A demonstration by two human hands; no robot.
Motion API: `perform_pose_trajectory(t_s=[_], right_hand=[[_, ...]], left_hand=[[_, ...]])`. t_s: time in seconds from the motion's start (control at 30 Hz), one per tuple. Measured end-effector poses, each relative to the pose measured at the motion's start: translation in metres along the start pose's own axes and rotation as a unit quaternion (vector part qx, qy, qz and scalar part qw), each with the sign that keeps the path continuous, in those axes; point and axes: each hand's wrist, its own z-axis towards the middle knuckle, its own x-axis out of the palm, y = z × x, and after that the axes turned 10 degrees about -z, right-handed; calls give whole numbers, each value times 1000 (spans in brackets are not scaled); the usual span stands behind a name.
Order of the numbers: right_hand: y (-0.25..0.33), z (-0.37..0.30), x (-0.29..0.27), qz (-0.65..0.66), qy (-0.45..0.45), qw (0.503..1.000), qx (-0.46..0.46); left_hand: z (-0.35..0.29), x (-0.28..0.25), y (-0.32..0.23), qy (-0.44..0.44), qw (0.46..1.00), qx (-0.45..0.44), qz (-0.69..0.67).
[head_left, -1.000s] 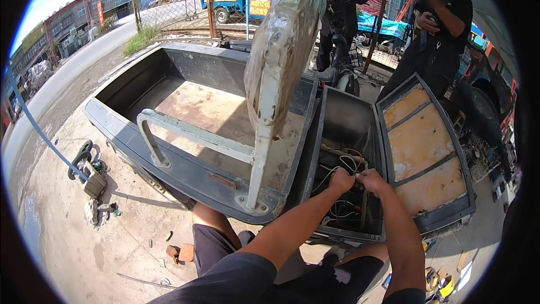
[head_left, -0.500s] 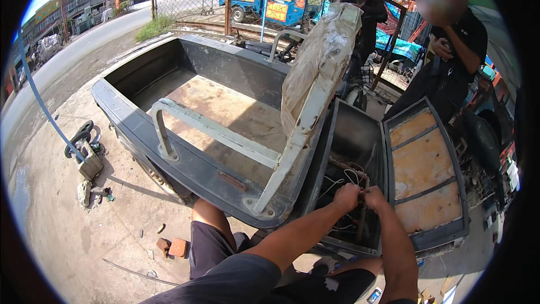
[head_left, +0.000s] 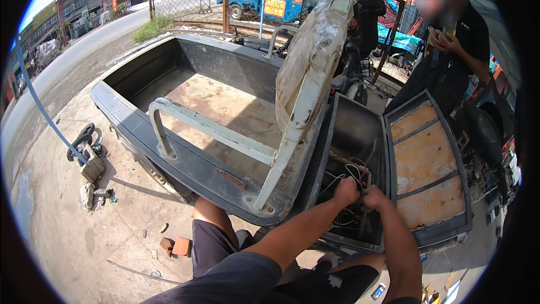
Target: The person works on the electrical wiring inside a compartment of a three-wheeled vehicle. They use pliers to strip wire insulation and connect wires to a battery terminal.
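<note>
My left hand [head_left: 347, 190] and my right hand [head_left: 373, 197] come together inside an open black metal box [head_left: 359, 119] on a cargo tricycle. Both have their fingers closed, and what they grip is too small and too hidden to make out. Loose white wires [head_left: 353, 170] loop just beyond the left hand. Darker parts and more wiring lie below my hands, partly covered by my forearms. The box's lid [head_left: 426, 164], lined with stained yellowish board and crossed by dark metal strips, is swung over to the right.
Left of the box is the cargo bed [head_left: 236, 56] with a pale metal rail [head_left: 216, 129]. A plastic-wrapped backrest [head_left: 309, 56] rises between them. Two people stand beyond, one [head_left: 450, 67] near the lid, another [head_left: 365, 11] behind the backrest. Bricks [head_left: 181, 246] lie on the ground.
My hands stay close together in the box, with only a slight shift. The person near the lid has moved their hands, and the person behind the backrest has an arm further forward.
</note>
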Motion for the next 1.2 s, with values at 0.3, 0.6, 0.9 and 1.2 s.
perform_pose_trajectory(t_s=[0.3,0.6,0.9,1.2], right_hand=[[-2,-8,-12,22,-1,999,-49],[28,-24,-19,117,-38,992,39],[-3,8,-17,302,-59,949,71],[-8,15,-21,433,5,901,12]], left_hand=[[10,-3,-3,48,995,-82,-28],[22,0,21,8,992,-72,-103],[10,0,3,26,994,2,-104],[-7,-18,-16,38,996,-21,-82]])
